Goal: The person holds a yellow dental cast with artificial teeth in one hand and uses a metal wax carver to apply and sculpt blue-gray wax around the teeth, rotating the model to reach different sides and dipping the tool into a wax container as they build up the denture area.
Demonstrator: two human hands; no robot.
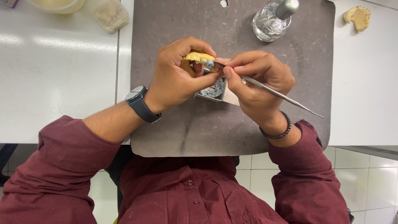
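Left hand: the left hand [176, 79] wraps around a yellow dental cast [198, 57], thumb and fingers closed on it, holding it up above the middle of the grey work mat [166, 33]. A dark wristwatch [140, 103] sits on that wrist.

Dental cast: chalky yellow stone, arch-shaped, with moulded teeth along its upper edge; one small grey-blue tooth [210, 63] stands at its 3 o'clock end. Most of the base is hidden inside the palm.

Right hand: the right hand [259, 85] pinches a thin metal hand instrument [273, 92] between thumb and fingertips, a narrow pen-style grip. A dark beaded bracelet [277, 133] circles the wrist.

Instrument: slim, polished steel, straight shaft; the working tip meets the cast beside the grey tooth, and the free end points away toward 4 o'clock.

Under the hands: a small square metal tray [212, 92] with grey, wet-looking paste in it lies on the mat, partly hidden by both hands.

Mat: dull grey-brown, scratched and smudged, rounded corners, lying on a smooth white bench [58, 83].

At 1 o'clock: a clear glass bottle [270, 20] with a metal cap stands on the mat.

At 2 o'clock: a second yellow cast [358, 17] lies on the bench, well apart from the hands.

At 11 o'clock: a clear plastic tub [108, 14] of pale lumps.
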